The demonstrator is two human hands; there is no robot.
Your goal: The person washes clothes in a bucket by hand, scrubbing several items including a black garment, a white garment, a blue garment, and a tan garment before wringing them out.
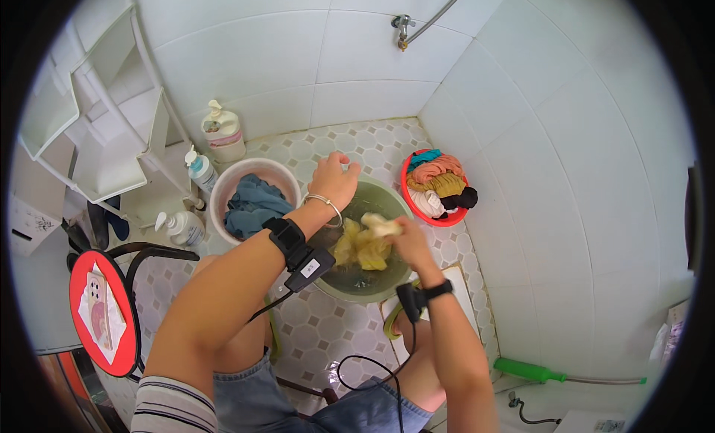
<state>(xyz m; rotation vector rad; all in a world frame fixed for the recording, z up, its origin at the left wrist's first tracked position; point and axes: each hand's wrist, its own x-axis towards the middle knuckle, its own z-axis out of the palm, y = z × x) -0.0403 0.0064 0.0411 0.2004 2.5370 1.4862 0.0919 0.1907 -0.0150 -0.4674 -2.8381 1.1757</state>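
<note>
A light green basin (406, 195) of water stands on the floor between my knees. Yellow cloth (366, 248) lies partly under the water, with a paler wet bunch lifted at its upper end. My right hand (412, 244) grips that bunch over the basin's right side. Over the far left rim hangs my left hand (335, 178), its fingers loosely bent and apart, with nothing visible in them. A bangle circles the left wrist, and black strapped devices with cables sit on both forearms.
Left of the basin is a pink tub (218, 201) with blue-grey cloth (251, 204). A red basin (406, 178) of mixed clothes stands at the right wall. Pump bottles (223, 134), a white rack (111, 153) and a red stool (84, 276) bearing a phone (99, 310) are at left.
</note>
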